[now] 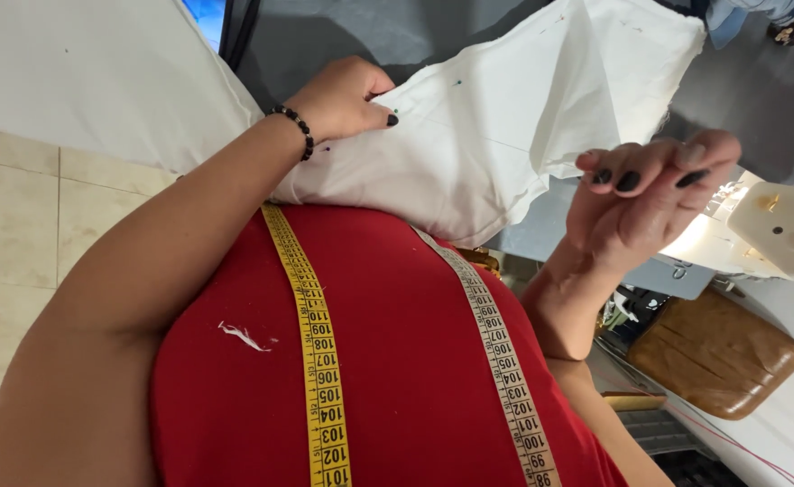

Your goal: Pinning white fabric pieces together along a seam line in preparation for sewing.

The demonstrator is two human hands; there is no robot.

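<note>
Head view, read from left to right: the left hand (343, 99) is seen with its arm bent across a red shirt (397, 361), wrist ringed by a black bead bracelet (296, 126), fingers curled shut and pressed onto a white, creased piece of cloth (496, 126). A yellow measuring tape (311, 343) is draped over the chest. The cloth is spread between both hands on a grey worktop (343, 36). The right hand (641, 203) is raised just beside the cloth's edge, palm toward the camera, fingers loosely bent, nothing visibly held. A white sewing machine (776, 234) is seen behind it.
</note>
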